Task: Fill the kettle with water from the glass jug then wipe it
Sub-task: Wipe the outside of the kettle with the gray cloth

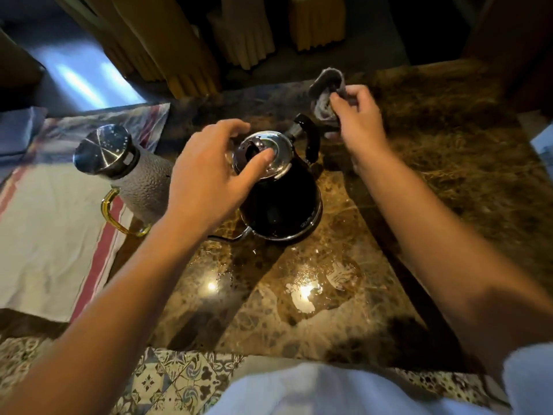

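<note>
The kettle point(279, 202) stands upright on the marble counter point(449, 175), spout toward me, chrome lid point(264, 154) seated. My left hand point(206, 175) is spread over the lid, thumb resting on it, fingers apart and not clamped. My right hand point(357, 115) pinches a grey cloth point(326, 91) beyond the kettle handle point(308, 136). The glass jug point(125, 172) stands on a striped towel point(51, 235), left of the kettle. A puddle point(314, 286) lies nearer me.
</note>
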`<state>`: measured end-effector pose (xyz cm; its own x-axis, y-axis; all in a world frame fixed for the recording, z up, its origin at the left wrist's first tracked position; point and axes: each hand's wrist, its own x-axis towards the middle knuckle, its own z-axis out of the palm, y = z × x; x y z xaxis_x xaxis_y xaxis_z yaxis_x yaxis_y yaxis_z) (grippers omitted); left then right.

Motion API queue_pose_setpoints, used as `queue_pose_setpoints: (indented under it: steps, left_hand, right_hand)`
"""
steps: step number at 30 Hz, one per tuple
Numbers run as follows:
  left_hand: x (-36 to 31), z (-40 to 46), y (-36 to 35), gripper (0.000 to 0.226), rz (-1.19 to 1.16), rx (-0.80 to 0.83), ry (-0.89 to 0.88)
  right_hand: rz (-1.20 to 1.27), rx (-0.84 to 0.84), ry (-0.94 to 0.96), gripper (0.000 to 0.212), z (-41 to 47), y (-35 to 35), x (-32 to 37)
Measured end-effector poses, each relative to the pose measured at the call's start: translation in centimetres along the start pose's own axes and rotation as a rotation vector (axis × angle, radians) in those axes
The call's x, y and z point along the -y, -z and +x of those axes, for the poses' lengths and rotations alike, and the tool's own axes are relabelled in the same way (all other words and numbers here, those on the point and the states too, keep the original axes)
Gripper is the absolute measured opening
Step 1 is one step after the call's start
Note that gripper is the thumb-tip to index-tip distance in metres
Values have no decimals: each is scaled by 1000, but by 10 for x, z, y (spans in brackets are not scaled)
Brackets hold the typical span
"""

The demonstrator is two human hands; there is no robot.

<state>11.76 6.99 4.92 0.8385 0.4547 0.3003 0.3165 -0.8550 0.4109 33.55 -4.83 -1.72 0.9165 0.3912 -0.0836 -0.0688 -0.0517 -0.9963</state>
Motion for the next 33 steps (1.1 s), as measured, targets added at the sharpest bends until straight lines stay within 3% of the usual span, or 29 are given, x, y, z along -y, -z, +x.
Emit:
queue_pose_setpoints:
  steps: [2,6,13,20,24,27,33]
  left_hand:
    - [-4,-10,1,60,105,-78,-13]
    - [-21,-20,-2,63,204,-74,9]
    - [-21,-14,-18,65,387,-7,-8]
    - [-14,-4,-17,67,248,89,-73]
    - [-8,10,-11,67,187,155,-76]
    - [-4,22,-5,68,103,258,-138]
    - [-9,34,-3,73,225,289,-222]
  right_hand:
    - [13,59,-15,6,13,-19,3]
    - [17,221,-19,11,17,-38,4]
    - [17,276,8,13,10,-24,2]
    - [14,152,36,18,0,-2,-8]
    - [-72,-112,154,11,-6,5,-12]
    - [4,-261,219,12,-31,23,-15]
    - [19,-291,296,24,-108,35,-40]
